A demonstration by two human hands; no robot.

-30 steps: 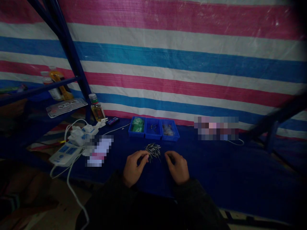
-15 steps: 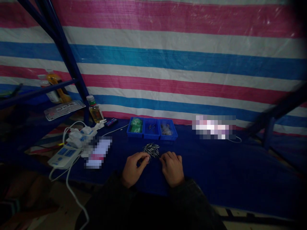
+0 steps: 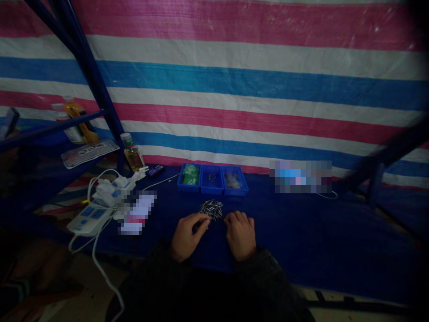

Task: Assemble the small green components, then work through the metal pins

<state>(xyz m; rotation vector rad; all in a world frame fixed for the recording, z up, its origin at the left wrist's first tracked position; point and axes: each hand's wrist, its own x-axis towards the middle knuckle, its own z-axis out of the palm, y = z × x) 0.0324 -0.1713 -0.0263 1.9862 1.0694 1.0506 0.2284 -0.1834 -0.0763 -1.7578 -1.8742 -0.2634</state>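
Note:
A small pile of thin, shiny metal pieces [image 3: 212, 208] lies on the blue tabletop [image 3: 284, 232] in front of me. At its lower left edge, my left hand [image 3: 188, 235] has thumb and forefinger pinched together; whatever is between the tips is too small to make out. My right hand [image 3: 240, 235] rests back up on the table just right of the pile, fingers curled and thumb against the forefinger, its tips partly hidden. Beyond the pile stand three joined blue trays: the left tray [image 3: 180, 184] holds green bags, the middle tray [image 3: 212, 190] some small pieces, the right tray [image 3: 244, 189] clear items.
Power strips [image 3: 82, 223] with plugs and a white cable [image 3: 100, 264] lie at left, beside a blurred-out phone-like object [image 3: 139, 214]. A bottle [image 3: 134, 156] stands near the blue frame post [image 3: 97, 85]. Another pixelated object [image 3: 300, 176] sits at back right.
Both hands stay nearly in place; the left fingertips shift slightly at the pile's edge. At far left, a dark phone-like object has risen into view. The view itself moves very little.

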